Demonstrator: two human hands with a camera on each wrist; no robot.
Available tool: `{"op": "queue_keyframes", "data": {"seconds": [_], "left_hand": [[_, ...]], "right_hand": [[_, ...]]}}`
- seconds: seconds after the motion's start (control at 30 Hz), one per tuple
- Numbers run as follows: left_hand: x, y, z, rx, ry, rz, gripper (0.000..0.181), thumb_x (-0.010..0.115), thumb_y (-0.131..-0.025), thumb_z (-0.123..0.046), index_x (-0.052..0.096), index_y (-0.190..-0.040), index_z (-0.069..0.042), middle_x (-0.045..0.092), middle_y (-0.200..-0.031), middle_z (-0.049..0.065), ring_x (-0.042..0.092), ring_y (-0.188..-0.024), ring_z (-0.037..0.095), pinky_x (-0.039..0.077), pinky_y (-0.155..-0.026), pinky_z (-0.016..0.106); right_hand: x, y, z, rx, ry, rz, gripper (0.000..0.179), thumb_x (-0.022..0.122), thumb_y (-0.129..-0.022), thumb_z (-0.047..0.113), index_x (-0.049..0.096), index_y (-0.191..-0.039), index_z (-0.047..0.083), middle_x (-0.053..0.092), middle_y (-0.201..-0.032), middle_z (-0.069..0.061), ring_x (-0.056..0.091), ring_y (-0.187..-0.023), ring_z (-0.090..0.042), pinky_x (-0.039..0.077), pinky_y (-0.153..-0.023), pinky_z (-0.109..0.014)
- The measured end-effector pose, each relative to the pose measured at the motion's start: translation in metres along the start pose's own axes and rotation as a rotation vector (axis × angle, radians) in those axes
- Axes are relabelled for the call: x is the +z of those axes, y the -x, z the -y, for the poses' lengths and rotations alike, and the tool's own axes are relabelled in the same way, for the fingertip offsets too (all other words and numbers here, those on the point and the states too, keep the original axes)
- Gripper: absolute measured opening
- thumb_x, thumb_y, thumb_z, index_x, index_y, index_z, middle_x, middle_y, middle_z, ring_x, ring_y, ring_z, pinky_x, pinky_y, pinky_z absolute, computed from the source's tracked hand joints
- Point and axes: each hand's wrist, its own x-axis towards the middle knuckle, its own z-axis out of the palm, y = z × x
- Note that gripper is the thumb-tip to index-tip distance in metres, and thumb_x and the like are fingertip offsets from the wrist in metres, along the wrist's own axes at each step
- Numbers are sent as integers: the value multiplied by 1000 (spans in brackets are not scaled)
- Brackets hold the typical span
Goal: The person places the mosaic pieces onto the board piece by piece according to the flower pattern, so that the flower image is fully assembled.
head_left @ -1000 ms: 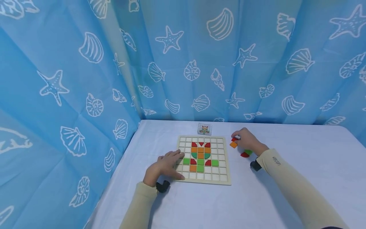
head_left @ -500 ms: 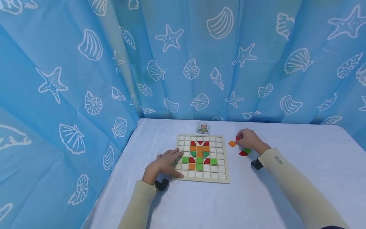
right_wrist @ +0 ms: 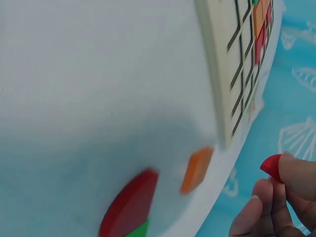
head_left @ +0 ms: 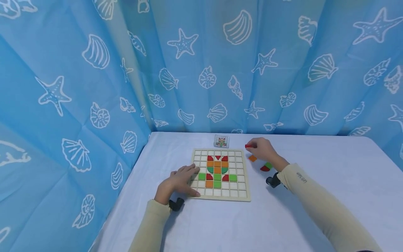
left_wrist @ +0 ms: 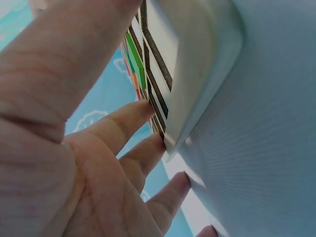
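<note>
My right hand [head_left: 262, 150] pinches a small red tile [right_wrist: 271, 167] between thumb and finger, raised above the table right of the board. In the right wrist view the tile shows a curved edge; its rest is hidden by the fingers. My left hand [head_left: 179, 180] rests on the left edge of a square grid board [head_left: 220, 199], fingers spread, the thumb at its front left corner. White squares fill much of this board, with red, orange and green tiles forming a flower-like pattern in the middle. An orange tile [right_wrist: 197, 169] lies flat beside the board, under my right hand.
A dark red rounded tile [right_wrist: 132, 201] and a light green tile [head_left: 268, 165] lie together near my right wrist. Behind the board stands a small card [head_left: 221, 141] with a flower pattern. A blue shell-print curtain [head_left: 189, 87] borders the white table [head_left: 226, 224].
My right hand has picked the red tile up from the loose tiles and carried it left, toward the board's far right corner. My left hand keeps its place on the board.
</note>
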Motion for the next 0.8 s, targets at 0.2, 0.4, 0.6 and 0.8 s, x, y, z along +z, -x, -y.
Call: {"op": "queue_keyframes", "data": {"seconds": [0.2,0.4,0.6,0.8], "left_hand": [[0,1,0,-4,7,-3,98,85,-72,-49,35,-154,-26,25,-164,1,21,-151,30,22,-117,62],[-1,1,0,-9,-5,-3,98,85,-72,-49,35,-154,-27,25,-164,1,21,-151,30,23,-117,62],[-1,2,0,-6,-5,-5,98,85,-73,-49,35,-154,-26,26,-164,1,21,-151,31,22,-117,62],[-1,2,-1,-1,3,-4,98,85,-73,-49,35,-154,-26,25,-164,2,20,-151,31,22,-117,62]], "right_hand": [[7,9,22,-35,-55,32,25,69,-93,20,70,-112,4,69,-102,-12,60,-86,-24,55,-72,-29],[16,16,37,-79,-90,67,21,69,-93,20,73,-107,6,71,-101,-10,60,-90,-24,55,-77,-33],[31,20,47,-104,-91,112,20,70,-93,20,72,-106,6,68,-91,-6,56,-82,-20,50,-71,-28],[47,28,61,-189,-82,173,12,71,-92,19,71,-98,9,68,-87,-2,55,-78,-16,49,-70,-27]]}}
